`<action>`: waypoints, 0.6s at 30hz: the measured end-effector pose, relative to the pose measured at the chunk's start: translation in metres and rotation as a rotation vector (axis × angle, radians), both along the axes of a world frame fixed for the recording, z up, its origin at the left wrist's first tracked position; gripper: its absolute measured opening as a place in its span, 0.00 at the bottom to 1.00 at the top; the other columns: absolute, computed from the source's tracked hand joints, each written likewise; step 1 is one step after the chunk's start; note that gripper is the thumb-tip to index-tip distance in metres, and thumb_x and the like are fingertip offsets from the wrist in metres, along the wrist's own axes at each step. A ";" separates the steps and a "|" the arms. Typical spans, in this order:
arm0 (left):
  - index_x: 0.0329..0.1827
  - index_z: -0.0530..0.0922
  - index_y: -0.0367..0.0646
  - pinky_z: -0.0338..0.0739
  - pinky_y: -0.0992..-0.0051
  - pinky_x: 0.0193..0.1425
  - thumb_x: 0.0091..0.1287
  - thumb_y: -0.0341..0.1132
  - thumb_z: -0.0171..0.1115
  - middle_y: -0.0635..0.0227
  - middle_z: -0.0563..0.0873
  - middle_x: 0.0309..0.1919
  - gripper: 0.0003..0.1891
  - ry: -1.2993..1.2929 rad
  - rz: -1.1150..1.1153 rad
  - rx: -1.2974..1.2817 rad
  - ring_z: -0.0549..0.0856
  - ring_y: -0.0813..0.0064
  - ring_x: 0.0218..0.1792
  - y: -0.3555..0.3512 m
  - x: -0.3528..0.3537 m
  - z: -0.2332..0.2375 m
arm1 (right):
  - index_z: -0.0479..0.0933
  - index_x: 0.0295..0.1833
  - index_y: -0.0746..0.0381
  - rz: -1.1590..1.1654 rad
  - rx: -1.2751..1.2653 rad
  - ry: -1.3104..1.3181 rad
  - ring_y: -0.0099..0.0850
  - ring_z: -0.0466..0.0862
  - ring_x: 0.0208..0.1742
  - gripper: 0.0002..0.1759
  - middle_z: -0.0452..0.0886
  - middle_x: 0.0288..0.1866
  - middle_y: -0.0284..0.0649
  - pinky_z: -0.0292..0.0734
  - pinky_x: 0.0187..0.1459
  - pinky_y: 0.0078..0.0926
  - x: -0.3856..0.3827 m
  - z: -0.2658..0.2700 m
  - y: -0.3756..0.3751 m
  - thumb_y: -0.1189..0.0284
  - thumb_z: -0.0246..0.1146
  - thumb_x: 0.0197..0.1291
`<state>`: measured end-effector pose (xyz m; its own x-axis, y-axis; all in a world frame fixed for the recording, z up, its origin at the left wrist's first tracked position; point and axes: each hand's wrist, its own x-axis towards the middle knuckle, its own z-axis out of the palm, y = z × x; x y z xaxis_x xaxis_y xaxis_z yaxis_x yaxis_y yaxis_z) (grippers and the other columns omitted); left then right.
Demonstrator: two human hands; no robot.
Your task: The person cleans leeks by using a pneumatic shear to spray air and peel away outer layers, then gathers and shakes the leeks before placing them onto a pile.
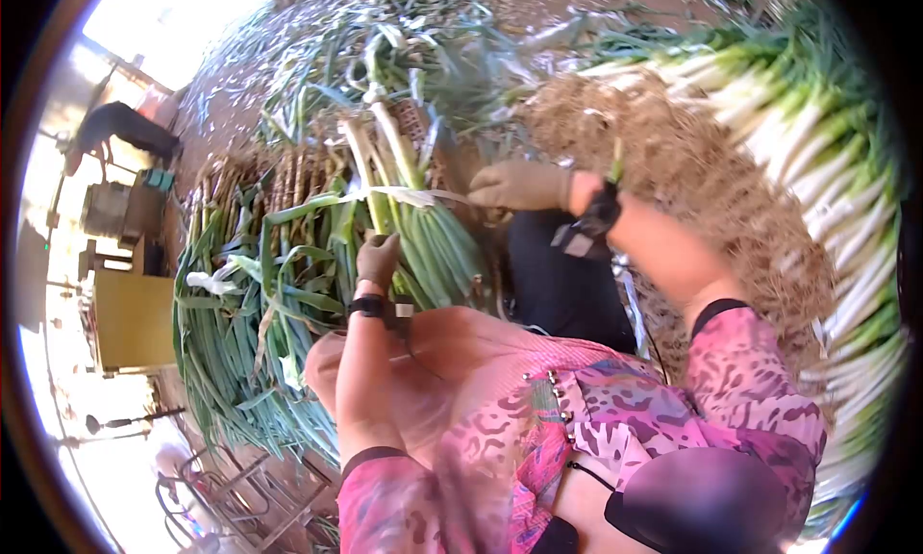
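The left grip, in a brown glove, is clamped on the long green-and-white leek stalks, whose white ends point to 12 o'clock. The right grip, also gloved, lies at 2 o'clock, fingers close together near the end of a pale, limp leaf strip; whether the strip is pinched cannot be told. The strip seems best drawn off sideways and steadily, with the stalks braced low by the left grip, firmly but without crushing; a jerk could snap the green tops or drag neighbouring stalks along. Room is best left around the dense pile of untrimmed green leaves at 8 o'clock and the brown, fibrous root heap toward 2 to 3 o'clock.
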<state>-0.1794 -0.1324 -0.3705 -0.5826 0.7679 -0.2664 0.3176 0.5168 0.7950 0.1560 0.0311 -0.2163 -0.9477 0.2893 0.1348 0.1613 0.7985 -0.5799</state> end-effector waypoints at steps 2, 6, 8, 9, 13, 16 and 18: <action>0.47 0.87 0.37 0.82 0.67 0.52 0.64 0.49 0.67 0.56 0.92 0.40 0.21 0.176 0.008 -0.016 0.90 0.61 0.44 0.000 -0.005 0.018 | 0.84 0.50 0.57 -0.176 -0.318 -0.018 0.47 0.86 0.48 0.12 0.87 0.46 0.44 0.81 0.50 0.41 -0.065 -0.035 -0.001 0.66 0.60 0.67; 0.54 0.85 0.40 0.80 0.62 0.58 0.63 0.51 0.66 0.50 0.90 0.47 0.25 0.333 0.051 -0.106 0.88 0.54 0.51 0.022 -0.024 0.018 | 0.86 0.46 0.60 -0.241 -0.253 -0.112 0.49 0.87 0.47 0.18 0.87 0.44 0.50 0.80 0.51 0.41 -0.128 -0.070 0.018 0.60 0.56 0.70; 0.54 0.83 0.40 0.80 0.58 0.57 0.63 0.52 0.66 0.47 0.88 0.48 0.25 0.417 0.048 -0.110 0.88 0.52 0.52 0.042 -0.024 0.007 | 0.86 0.46 0.61 -0.304 -0.303 -0.125 0.49 0.87 0.47 0.21 0.87 0.45 0.52 0.80 0.52 0.41 -0.154 -0.099 0.038 0.57 0.54 0.70; 0.56 0.79 0.40 0.80 0.56 0.57 0.60 0.54 0.69 0.46 0.86 0.52 0.30 0.396 0.013 -0.128 0.86 0.48 0.54 0.053 -0.027 -0.001 | 0.86 0.47 0.61 -0.362 -0.375 -0.133 0.49 0.87 0.47 0.22 0.87 0.46 0.52 0.80 0.52 0.41 -0.167 -0.122 0.048 0.56 0.54 0.70; 0.61 0.74 0.41 0.79 0.59 0.62 0.52 0.58 0.76 0.52 0.81 0.56 0.40 0.545 0.002 -0.485 0.82 0.49 0.58 0.092 -0.005 0.008 | 0.83 0.51 0.63 -0.652 -0.468 -0.126 0.49 0.87 0.50 0.20 0.88 0.48 0.51 0.80 0.54 0.42 -0.218 -0.140 0.074 0.58 0.60 0.66; 0.60 0.78 0.41 0.80 0.59 0.60 0.53 0.56 0.76 0.52 0.85 0.55 0.36 0.366 -0.089 -0.458 0.86 0.55 0.56 0.093 -0.025 -0.010 | 0.80 0.54 0.67 -0.775 -0.369 -0.214 0.54 0.86 0.52 0.24 0.85 0.51 0.58 0.80 0.55 0.43 -0.256 -0.175 0.076 0.57 0.64 0.62; 0.55 0.81 0.39 0.81 0.61 0.57 0.54 0.51 0.75 0.52 0.89 0.48 0.31 0.218 -0.119 -0.336 0.88 0.58 0.50 0.086 -0.043 -0.024 | 0.80 0.55 0.69 -0.853 -0.364 -0.217 0.54 0.86 0.52 0.29 0.84 0.50 0.63 0.80 0.55 0.41 -0.271 -0.182 0.064 0.57 0.67 0.57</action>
<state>-0.2224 -0.0460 -0.3944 -0.5655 0.7247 -0.3937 0.5331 0.6855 0.4959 -0.1155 0.0955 -0.3982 -0.3919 0.8843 -0.2539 0.7393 0.1384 -0.6590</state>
